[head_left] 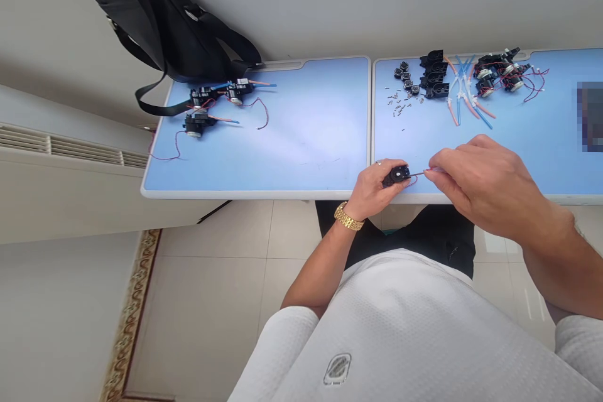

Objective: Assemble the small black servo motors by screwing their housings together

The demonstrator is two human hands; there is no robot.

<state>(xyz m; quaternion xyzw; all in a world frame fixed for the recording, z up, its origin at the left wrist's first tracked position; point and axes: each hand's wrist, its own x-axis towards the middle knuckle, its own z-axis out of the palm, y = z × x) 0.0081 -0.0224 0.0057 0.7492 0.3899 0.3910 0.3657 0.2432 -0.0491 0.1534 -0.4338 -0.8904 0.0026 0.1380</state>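
Observation:
Near the front edge of the blue table, my left hand (pixel 377 188) is closed around a small black motor assembly (pixel 399 174) with a round white spot on it. My right hand (pixel 480 182) pinches a screwdriver (pixel 417 174); its thin shaft reaches left to the assembly, while most of the handle is hidden by my fingers. A thin red wire loops just below the shaft. Beyond my hands lie scattered small screws (pixel 398 104), several round black parts (pixel 407 79) and several black plastic housings (pixel 434 75).
Blue and orange tubes (pixel 464 91) and wired black assemblies (pixel 502 72) lie at the back right. More assemblies (pixel 200 122) sit on the left table (pixel 301 125), beside a black bag (pixel 174 25). A seam parts the two tables. A blurred dark object (pixel 592 116) is at far right.

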